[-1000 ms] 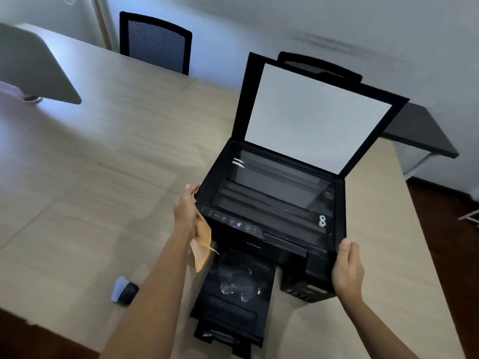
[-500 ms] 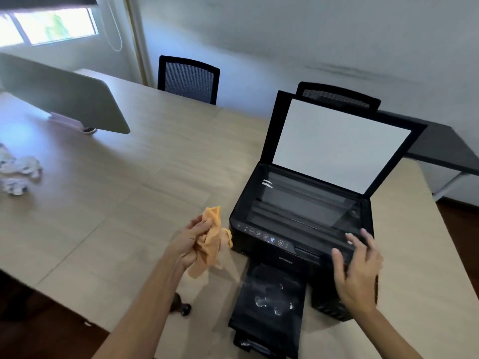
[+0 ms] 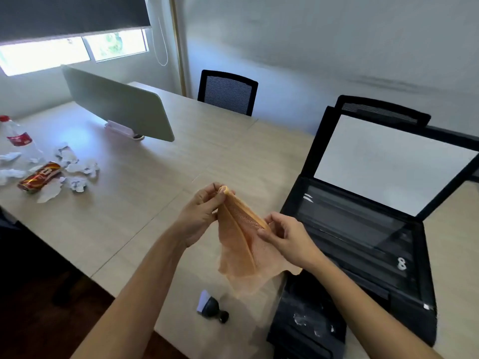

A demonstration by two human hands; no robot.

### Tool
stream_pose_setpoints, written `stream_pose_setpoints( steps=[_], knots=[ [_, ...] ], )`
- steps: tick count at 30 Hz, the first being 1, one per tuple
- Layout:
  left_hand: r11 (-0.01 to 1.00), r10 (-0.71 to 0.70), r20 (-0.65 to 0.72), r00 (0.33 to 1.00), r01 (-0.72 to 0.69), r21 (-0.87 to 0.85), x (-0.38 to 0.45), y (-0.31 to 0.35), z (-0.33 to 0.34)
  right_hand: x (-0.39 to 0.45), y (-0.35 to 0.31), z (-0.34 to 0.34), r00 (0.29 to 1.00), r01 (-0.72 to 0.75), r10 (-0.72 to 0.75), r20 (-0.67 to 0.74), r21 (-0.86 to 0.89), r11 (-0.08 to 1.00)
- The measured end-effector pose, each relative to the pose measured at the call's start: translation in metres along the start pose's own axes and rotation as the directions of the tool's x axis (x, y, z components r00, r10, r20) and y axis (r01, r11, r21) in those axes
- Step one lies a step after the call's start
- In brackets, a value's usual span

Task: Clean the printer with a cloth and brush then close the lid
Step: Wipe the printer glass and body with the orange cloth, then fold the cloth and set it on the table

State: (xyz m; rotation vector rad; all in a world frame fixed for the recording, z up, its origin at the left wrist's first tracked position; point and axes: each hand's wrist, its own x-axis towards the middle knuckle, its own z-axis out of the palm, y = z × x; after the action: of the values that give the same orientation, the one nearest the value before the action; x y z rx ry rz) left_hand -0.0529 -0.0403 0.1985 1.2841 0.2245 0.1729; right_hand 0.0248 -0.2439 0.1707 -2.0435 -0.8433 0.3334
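Note:
An orange cloth (image 3: 242,255) hangs spread between both hands, above the table and left of the printer. My left hand (image 3: 199,216) pinches its upper corner and my right hand (image 3: 285,235) pinches the edge lower down. The black printer (image 3: 363,244) stands at the right with its scanner lid (image 3: 388,164) raised and the glass bed exposed. Its front paper tray (image 3: 308,322) is pulled out and carries white smudges. A small brush (image 3: 211,307) with pale bristles and a dark handle lies on the table near the front edge, below the cloth.
The wooden table (image 3: 145,193) carries a grey divider panel (image 3: 116,104), and at the far left a clear bottle (image 3: 18,138), a red can (image 3: 39,177) and crumpled paper (image 3: 75,164). Two black chairs (image 3: 228,92) stand behind the table.
My right hand left the printer's front corner and took hold of the cloth. The bunched cloth is now stretched out between both hands. The view swung left.

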Motion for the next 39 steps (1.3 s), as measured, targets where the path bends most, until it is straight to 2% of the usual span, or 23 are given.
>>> stream_pose_setpoints(
  steps=[2,5,7,9,12,16,18,20,21,22,24,26,28,30,33,35,38,39],
  knots=[
    [1.000,0.003,-0.079,0.997,-0.001,0.016,0.001,-0.004,-0.016,0.006,-0.004,-0.005,0.999,-0.028,0.029,0.044,-0.017,0.999],
    [0.994,0.058,-0.187,0.981,-0.039,0.103,0.005,-0.007,-0.033,0.015,-0.002,-0.011,0.978,-0.083,0.118,0.173,-0.198,0.977],
    [0.978,0.118,-0.202,0.972,-0.079,0.191,0.006,-0.003,-0.039,0.017,-0.002,-0.009,0.965,-0.084,0.152,0.214,-0.296,0.951],
    [0.964,0.132,-0.170,0.977,-0.086,0.251,0.008,0.000,-0.049,0.016,0.000,0.000,0.976,-0.095,0.149,0.159,-0.303,0.948],
    [0.959,0.136,-0.175,0.975,-0.086,0.269,0.012,0.004,-0.070,0.015,0.007,0.010,0.988,-0.102,0.125,0.095,-0.215,0.971],
    [0.958,0.142,-0.203,0.969,-0.083,0.275,0.016,0.013,-0.103,0.015,0.023,0.016,0.940,-0.080,0.163,0.301,-0.268,0.960],
    [0.955,0.108,-0.164,0.981,-0.056,0.292,0.018,0.019,-0.121,0.018,0.024,0.017,0.917,-0.122,0.177,0.359,-0.170,0.978],
    [0.954,0.075,-0.136,0.988,-0.031,0.298,0.024,0.024,-0.138,0.023,0.019,0.015,0.897,-0.246,0.190,0.399,0.092,0.965],
    [0.950,0.067,-0.135,0.989,-0.022,0.312,0.030,0.025,-0.145,0.027,0.017,0.015,0.895,-0.296,0.206,0.397,0.182,0.938],
    [0.941,0.052,-0.140,0.989,-0.002,0.338,0.039,0.022,-0.153,0.033,0.016,0.017,0.902,-0.320,0.234,0.364,0.197,0.927],
    [0.901,0.012,-0.160,0.987,0.059,0.430,0.061,0.008,-0.170,0.051,0.022,0.028,0.932,-0.311,0.303,0.197,0.010,0.950],
    [0.830,-0.050,-0.195,0.979,0.150,0.537,0.082,-0.019,-0.184,0.071,0.033,0.046,0.944,-0.318,0.330,0.023,-0.211,0.924],
    [0.767,-0.125,-0.237,0.964,0.245,0.593,0.094,-0.051,-0.195,0.085,0.048,0.070,0.946,-0.316,0.319,-0.054,-0.371,0.873],
    [0.747,-0.201,-0.256,0.946,0.317,0.585,0.095,-0.079,-0.203,0.085,0.066,0.092,0.949,-0.305,0.310,-0.065,-0.446,0.841],
    [0.744,-0.263,-0.259,0.929,0.366,0.559,0.080,-0.111,-0.215,0.062,0.094,0.116,0.953,-0.271,0.302,0.012,-0.407,0.872],
    [0.735,-0.276,-0.252,0.928,0.372,0.567,0.063,-0.128,-0.226,0.036,0.114,0.131,0.939,-0.202,0.308,0.151,-0.482,0.853],
    [0.641,-0.332,-0.252,0.909,0.413,0.647,0.041,-0.152,-0.246,-0.006,0.137,0.151,0.874,-0.137,0.337,0.350,-0.489,0.862],
    [0.567,-0.349,-0.250,0.903,0.416,0.711,0.037,-0.160,-0.252,-0.016,0.140,0.154,0.864,-0.110,0.320,0.389,-0.474,0.874]
  ],
)
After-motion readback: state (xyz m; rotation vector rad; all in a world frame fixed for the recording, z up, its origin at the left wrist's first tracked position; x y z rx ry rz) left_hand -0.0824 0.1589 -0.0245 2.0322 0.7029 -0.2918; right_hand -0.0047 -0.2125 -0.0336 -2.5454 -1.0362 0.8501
